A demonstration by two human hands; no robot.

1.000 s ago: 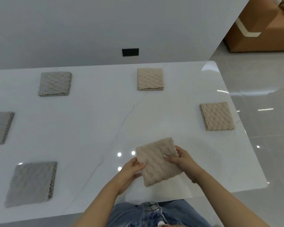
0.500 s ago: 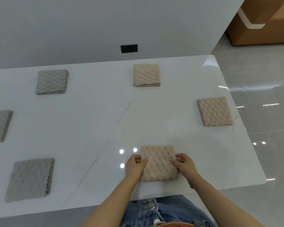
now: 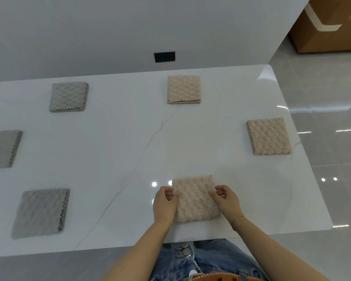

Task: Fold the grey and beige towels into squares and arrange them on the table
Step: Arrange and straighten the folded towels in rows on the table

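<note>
**Last beige towel down, hands squaring it up**

Since a second ago: the beige towel (image 3: 196,199) went from tilted and lifted off the surface to lying flat and squared near the front edge of the counter (image 3: 130,138), just ahead of the person.

Progress, judged from the layout:
- Three grey squares on the left: far (image 3: 69,96), middle (image 3: 3,149) (partly cut off by the frame), near (image 3: 41,212).
- Two beige squares placed on the right: far (image 3: 183,89) and right edge (image 3: 268,136).
- The third beige one is folded and in its slot, so the grid looks complete (3 grey, 3 beige). What's left is probably just letting go, maybe a final nudge. No unfolded towels in view.

Hands:
- Left hand (image 3: 164,205) on the towel's left edge, thumb on top, fingers curled at the edge, pinching it.
- Right hand (image 3: 226,201) mirrors it on the right edge, thumb and fingertips gripping the side.
- Both forearms reach in from the bottom, wrists low over the counter.
</note>
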